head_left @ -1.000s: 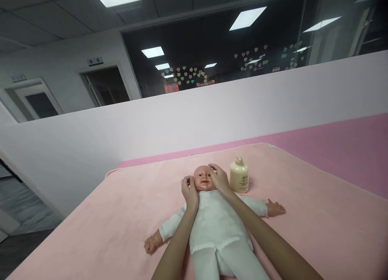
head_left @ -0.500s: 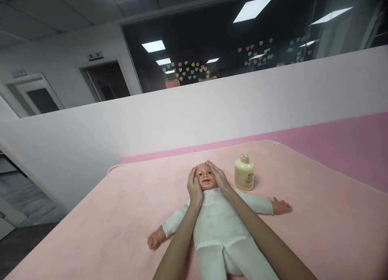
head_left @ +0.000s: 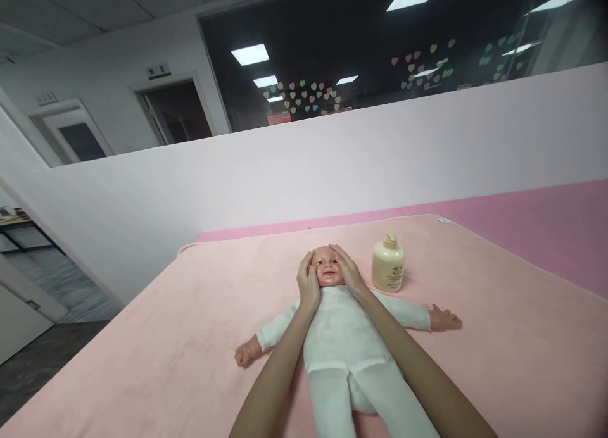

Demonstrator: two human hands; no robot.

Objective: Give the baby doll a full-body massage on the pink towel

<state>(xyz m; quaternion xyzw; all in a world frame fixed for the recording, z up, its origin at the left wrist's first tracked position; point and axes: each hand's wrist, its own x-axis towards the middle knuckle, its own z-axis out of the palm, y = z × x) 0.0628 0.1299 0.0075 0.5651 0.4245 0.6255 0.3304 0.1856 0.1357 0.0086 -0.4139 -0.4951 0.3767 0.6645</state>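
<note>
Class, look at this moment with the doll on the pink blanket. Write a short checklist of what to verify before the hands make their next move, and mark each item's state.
1. Left hand rests on the doll's head: ok.
2. Right hand rests on the head's other side: ok.
3. Doll lies face up, arms spread: ok.
4. Bottle stands upright, apart from the hands: ok.
5. Bottle cap shut: cannot tell.
6. Blanket lies flat under the doll: ok.
</note>
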